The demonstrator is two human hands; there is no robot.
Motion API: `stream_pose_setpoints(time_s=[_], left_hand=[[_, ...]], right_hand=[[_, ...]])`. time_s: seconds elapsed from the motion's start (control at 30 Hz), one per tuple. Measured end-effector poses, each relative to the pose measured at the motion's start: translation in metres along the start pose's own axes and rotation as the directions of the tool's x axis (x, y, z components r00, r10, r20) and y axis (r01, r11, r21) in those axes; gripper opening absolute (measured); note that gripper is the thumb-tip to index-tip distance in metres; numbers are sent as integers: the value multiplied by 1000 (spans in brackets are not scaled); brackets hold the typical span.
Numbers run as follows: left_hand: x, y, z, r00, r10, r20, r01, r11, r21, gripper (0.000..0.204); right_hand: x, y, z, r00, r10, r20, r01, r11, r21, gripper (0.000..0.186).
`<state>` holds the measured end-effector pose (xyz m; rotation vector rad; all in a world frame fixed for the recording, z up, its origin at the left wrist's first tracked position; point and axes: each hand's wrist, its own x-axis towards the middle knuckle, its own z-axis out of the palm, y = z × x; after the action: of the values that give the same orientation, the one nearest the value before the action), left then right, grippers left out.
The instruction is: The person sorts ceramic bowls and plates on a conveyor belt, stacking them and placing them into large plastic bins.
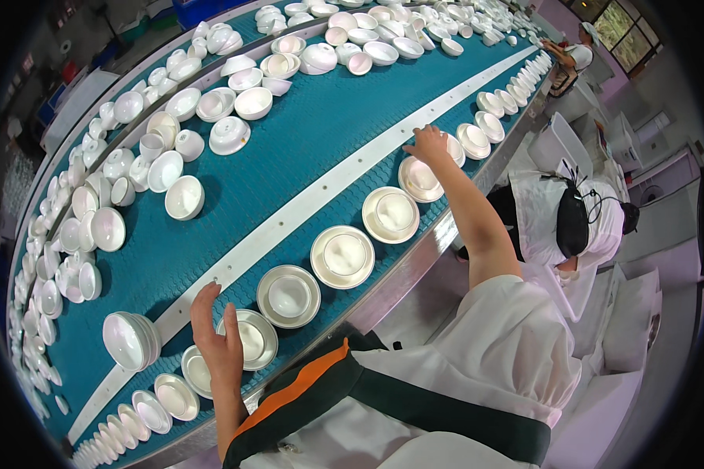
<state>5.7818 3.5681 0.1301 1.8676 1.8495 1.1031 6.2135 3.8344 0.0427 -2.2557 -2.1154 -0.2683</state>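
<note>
My left hand is raised at the near side of the belt, thumb and fingers apart, holding nothing. Just behind it is a white plate with a bowl set in it, partly hidden by the thumb. Farther along, my right hand reaches over the row with its fingers spread. It is nearest to a plate with a bowl and another one partly hidden behind the hand; whether it touches either I cannot tell. Between my hands stand several plate-and-bowl sets, such as this one. A tilted stack of bowls lies left of my left hand.
A white divider strip runs along the teal belt. Beyond it, many loose white bowls and cups crowd the far side. A metal edge borders the belt. Two people work at the right, near white bins.
</note>
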Motion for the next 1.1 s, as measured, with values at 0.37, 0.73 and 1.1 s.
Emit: stream_pose_setpoints(time_s=[0.37,0.73,1.1], left_hand=[[5,21,44,997,-78,2,78,997,-16,27],[29,60,87,991,-118,63,120,992,-26,26],[48,92,130,983,-169,77,171,985,-21,27]], right_hand=[[6,15,-17,901,92,424,-17,984,-178,42],[71,138,27,937,205,283,-167,974,-153,34],[131,208,64,978,206,20,-194,948,-251,23]])
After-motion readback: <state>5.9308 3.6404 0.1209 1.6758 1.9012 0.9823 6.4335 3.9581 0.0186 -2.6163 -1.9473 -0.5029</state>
